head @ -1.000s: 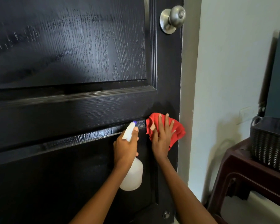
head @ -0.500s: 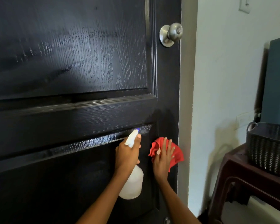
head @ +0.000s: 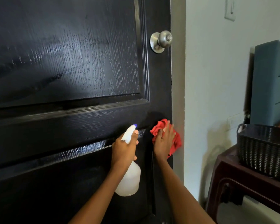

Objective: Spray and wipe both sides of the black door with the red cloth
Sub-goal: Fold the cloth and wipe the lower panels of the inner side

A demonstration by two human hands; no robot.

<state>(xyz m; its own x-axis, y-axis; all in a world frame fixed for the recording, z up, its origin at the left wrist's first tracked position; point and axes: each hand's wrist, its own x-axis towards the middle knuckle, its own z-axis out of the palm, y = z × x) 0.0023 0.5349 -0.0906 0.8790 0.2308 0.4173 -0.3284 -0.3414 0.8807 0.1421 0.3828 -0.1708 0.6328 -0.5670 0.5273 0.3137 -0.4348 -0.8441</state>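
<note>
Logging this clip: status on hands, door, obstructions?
Left hand grips spray bottle. Right hand presses red cloth flat on black door, below knob. Nothing in the way.

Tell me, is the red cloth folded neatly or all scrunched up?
Scrunched up. The red cloth bunches in uneven wrinkles under the right hand, pressed flat against the black door.

We see a dim indoor scene whose light seems to come from behind and to the left, glaring off the glossy door (head: 68, 65) in a pale streaked sheen across the upper panel and along the moulding below. The wall (head: 217, 75) is evenly lit and carries soft shadows beside the table (head: 229, 168), and a dark shadow lies on the door just above the cloth (head: 176, 141). Motion blur softens the cloth, and straight lines bow towards the edges.
</note>
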